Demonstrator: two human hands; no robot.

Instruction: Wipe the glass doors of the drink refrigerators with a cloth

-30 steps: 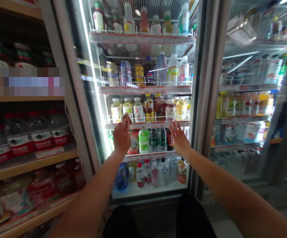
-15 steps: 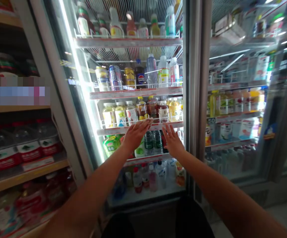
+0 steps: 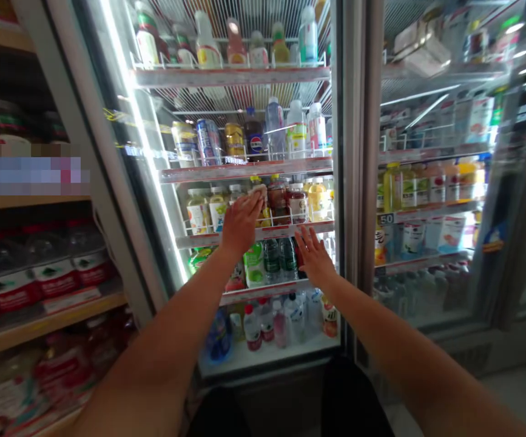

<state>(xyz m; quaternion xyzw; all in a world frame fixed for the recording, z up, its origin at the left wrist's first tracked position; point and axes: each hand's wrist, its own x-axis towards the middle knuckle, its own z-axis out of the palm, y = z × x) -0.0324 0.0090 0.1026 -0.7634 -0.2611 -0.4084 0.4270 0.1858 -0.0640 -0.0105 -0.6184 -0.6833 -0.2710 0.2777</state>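
Observation:
My left hand [image 3: 241,223] lies against the glass door [image 3: 290,85] of a lit drinks cooler, level with the third shelf. A small white cloth [image 3: 258,189] shows under its fingertips, pressed to the glass. My right hand [image 3: 313,258] rests flat on the same door a little lower and to the right, fingers spread and holding nothing. Behind the glass near both hands stand juice bottles [image 3: 310,197] and green-labelled water bottles [image 3: 272,258].
The cooler's grey door frame [image 3: 352,182] runs upright just right of my right hand. A second glass-door cooler [image 3: 435,182] stands to the right. Wooden shelves [image 3: 39,321] with red-labelled water bottles [image 3: 48,270] fill the left side. Cans [image 3: 208,141] sit on the second shelf.
My left hand has moved right and upward along the glass with the cloth. My right hand has stayed flat on the door. The view has shifted slightly left.

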